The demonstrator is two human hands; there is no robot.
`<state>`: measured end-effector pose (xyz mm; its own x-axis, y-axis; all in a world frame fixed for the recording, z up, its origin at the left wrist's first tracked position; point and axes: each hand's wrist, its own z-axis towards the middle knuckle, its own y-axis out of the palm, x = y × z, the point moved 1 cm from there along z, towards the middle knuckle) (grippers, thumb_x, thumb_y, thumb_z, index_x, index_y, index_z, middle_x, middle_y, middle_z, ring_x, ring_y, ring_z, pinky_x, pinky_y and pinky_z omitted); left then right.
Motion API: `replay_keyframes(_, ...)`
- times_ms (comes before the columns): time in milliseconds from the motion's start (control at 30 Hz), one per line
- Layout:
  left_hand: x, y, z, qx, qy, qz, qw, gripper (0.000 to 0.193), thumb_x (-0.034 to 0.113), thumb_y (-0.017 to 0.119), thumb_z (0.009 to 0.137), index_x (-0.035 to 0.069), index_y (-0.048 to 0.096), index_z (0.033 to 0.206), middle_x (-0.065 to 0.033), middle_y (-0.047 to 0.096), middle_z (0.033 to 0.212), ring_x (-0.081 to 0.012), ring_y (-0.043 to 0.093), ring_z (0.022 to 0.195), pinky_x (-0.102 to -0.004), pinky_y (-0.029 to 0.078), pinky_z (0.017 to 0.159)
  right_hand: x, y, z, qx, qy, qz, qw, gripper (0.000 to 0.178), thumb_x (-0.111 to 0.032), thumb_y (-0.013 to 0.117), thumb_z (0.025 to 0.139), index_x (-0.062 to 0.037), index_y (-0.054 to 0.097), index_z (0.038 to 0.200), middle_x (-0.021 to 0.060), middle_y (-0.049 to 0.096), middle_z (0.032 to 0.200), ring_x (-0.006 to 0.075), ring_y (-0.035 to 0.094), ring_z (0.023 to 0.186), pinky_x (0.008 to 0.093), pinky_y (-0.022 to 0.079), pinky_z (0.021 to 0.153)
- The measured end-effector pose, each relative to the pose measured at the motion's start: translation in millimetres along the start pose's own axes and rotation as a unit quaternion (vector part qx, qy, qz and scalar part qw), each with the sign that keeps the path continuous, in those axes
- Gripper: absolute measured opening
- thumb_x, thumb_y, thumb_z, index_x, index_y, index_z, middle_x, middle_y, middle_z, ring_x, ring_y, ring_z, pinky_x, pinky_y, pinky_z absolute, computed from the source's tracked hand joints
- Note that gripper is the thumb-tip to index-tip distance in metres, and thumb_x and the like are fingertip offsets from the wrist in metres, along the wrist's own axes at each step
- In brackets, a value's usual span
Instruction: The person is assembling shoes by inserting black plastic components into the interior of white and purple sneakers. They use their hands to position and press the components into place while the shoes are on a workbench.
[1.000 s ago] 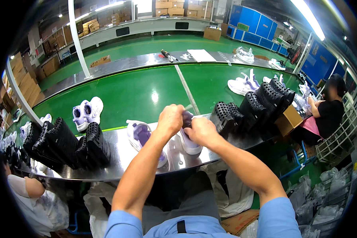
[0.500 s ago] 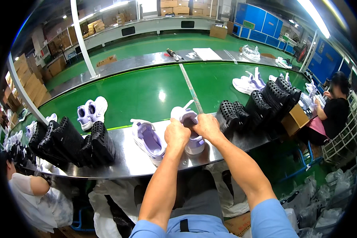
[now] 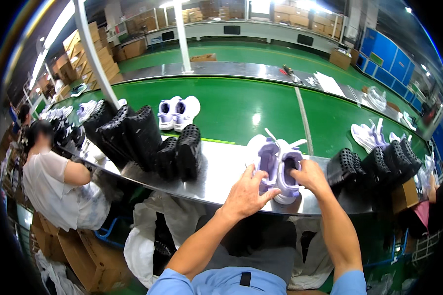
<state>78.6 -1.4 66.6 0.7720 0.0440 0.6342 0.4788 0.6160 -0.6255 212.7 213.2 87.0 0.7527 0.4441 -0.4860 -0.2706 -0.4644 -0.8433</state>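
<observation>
Two white and lilac sneakers stand side by side on the metal ledge in front of me, toes pointing away. My left hand [image 3: 245,194] is open, thumb and fingers apart, at the heel of the left sneaker [image 3: 267,160]. My right hand [image 3: 311,176] grips the collar of the right sneaker [image 3: 289,183], its fingertips hidden inside the opening. The pull tabs or tongues of both sneakers stick up at the front.
Black perforated blocks [image 3: 188,152] stand left on the ledge, and more black blocks [image 3: 342,167] stand right. Another white pair [image 3: 179,113] sits on the green belt [image 3: 226,105]. A co-worker in white [image 3: 59,184] sits at left; cardboard boxes [image 3: 96,255] lie below.
My view has swung left. My left hand has let go of the right sneaker and opened at the left one. The two sneakers, apart before, now stand close together.
</observation>
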Motion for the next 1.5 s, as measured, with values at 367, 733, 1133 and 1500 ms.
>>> replay_keyframes(367,-119,-161,-10,0.272,-0.163,0.410,0.855,0.041,0.026,0.085,0.086,-0.002,0.073,0.114,-0.0137,0.067,0.112,-0.0349,0.062,0.107,-0.0449,0.054,0.092,-36,-22,-93,0.114,-0.143,0.208,0.961,0.027,-0.015,0.081,0.091,0.0058,0.074,0.107,0.0132,0.076,0.080,0.0163,0.071,0.073,0.0310,0.055,0.069)
replay_keyframes(733,30,-121,-36,0.290,0.148,0.254,0.911,0.045,0.019,0.089,0.084,-0.002,0.068,0.117,-0.0173,0.067,0.110,-0.0333,0.064,0.102,-0.0471,0.052,0.085,-91,58,-134,-0.115,-0.169,0.569,0.797,0.064,-0.027,0.069,0.106,0.0088,0.041,0.152,0.0193,0.064,0.135,0.0193,0.067,0.107,0.0320,0.060,0.085)
replay_keyframes(1133,37,-72,12,-0.090,-0.135,-0.564,0.809,0.034,0.010,0.072,0.096,-0.003,0.069,0.127,-0.0100,0.072,0.120,-0.0158,0.067,0.110,-0.0321,0.052,0.099,-67,41,-163,-0.287,-0.078,0.524,0.798,0.046,-0.033,0.069,0.102,0.0008,0.061,0.133,0.0058,0.070,0.106,0.0127,0.063,0.078,0.0292,0.053,0.060)
replay_keyframes(1500,17,-24,63,0.149,-0.145,-0.203,0.957,0.040,0.019,0.078,0.092,-0.002,0.067,0.124,-0.0127,0.069,0.110,-0.0239,0.067,0.105,-0.0365,0.056,0.083,-50,-17,-139,0.105,-0.230,0.128,0.959,0.041,-0.036,0.073,0.098,0.0029,0.064,0.105,0.0277,0.070,0.079,0.0480,0.071,0.080,0.0520,0.057,0.072)
